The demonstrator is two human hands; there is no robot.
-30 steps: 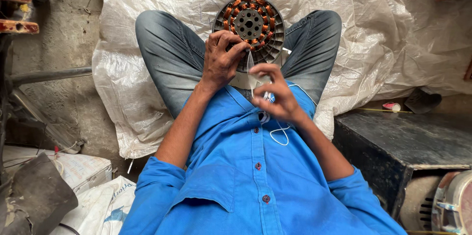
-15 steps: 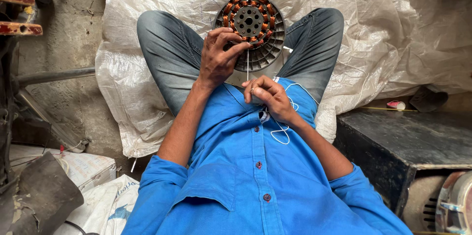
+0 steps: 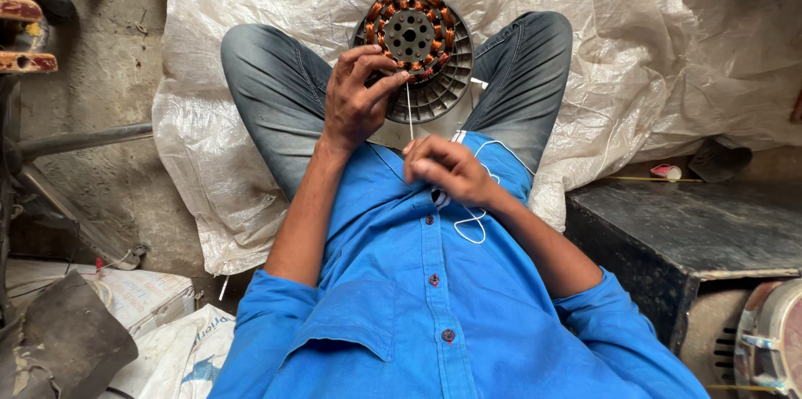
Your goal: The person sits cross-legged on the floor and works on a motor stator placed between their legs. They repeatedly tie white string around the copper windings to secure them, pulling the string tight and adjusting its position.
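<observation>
1. Sacking (image 3: 635,73), woven white plastic, crinkled, lay spread under the stator.
2. Stator (image 3: 413,52), a round pale finned disc ringed with copper coils, rested between the person's knees on the sacking; every coil in view looked already wound, with tying seemingly left to finish.
3. Left hand (image 3: 355,98) lay at the stator's near edge, fingers curled and pinching its rim.
4. Right hand (image 3: 447,167), just nearer than the stator, was closed on a thread.
5. Thread (image 3: 409,111), thin, white, ran taut from the stator's rim.
</observation>
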